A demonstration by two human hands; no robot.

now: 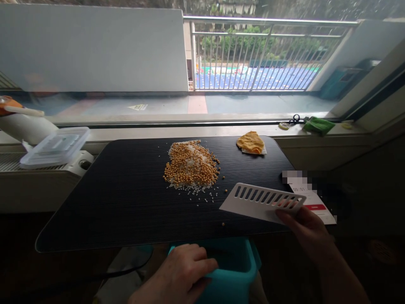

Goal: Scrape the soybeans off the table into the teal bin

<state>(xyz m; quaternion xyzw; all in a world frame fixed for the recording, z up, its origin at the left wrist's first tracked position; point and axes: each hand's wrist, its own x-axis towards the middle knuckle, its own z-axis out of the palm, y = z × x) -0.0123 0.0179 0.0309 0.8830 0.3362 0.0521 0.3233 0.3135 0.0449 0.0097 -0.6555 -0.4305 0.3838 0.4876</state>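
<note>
right hand pinches the near right corner of a white slotted scraper, fingertips showing through its slots, its far edge resting flat on the black table. pile of yellow beans and white rice sits mid-table, well apart from the scraper, with stray grains scattered between them. left hand below the table's near edge, fingers curled together over the rim of a teal bin; yellow cloth at the far edge, clear plastic box off to the left.

One bean pile, one scraper, one bin, one cloth, perhaps scissors.
</note>
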